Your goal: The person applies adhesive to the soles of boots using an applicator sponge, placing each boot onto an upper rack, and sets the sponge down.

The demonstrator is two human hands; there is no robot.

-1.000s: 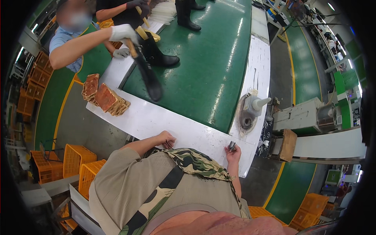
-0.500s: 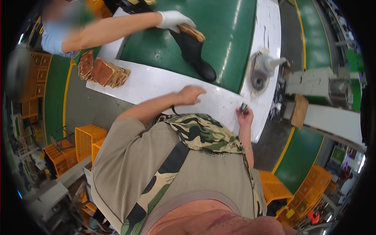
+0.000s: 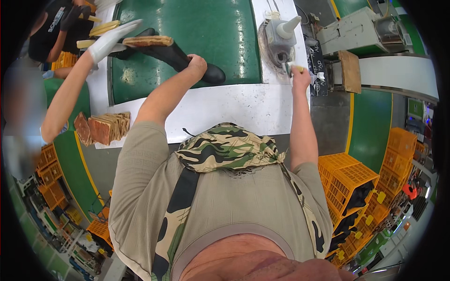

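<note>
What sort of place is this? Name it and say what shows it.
Probably a footwear factory or workshop: a black boot is held above a long green surface, and orange crates stand stacked beyond the table.

grey floor (image 3: 330, 122) and a green walkway (image 3: 372, 117) edged by yellow lines (image 3: 350, 122) run past the white tabletop (image 3: 234, 110); latticed orange crates (image 3: 344, 177) stand stacked at right.

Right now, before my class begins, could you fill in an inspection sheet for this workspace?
Surface: white table, speckled dark, bordering a green belt.
Job's things: black boot with brown insert; small tool, pale handle.
Clutter: stacked brown boards, left; nozzled bottle, right.
Hands: left hand at the boot, grip partly hidden; right hand holds the tool.
Cables: none clearly made out.
Surroundings: orange crates; co-worker's gloved hand near the insert.
</note>
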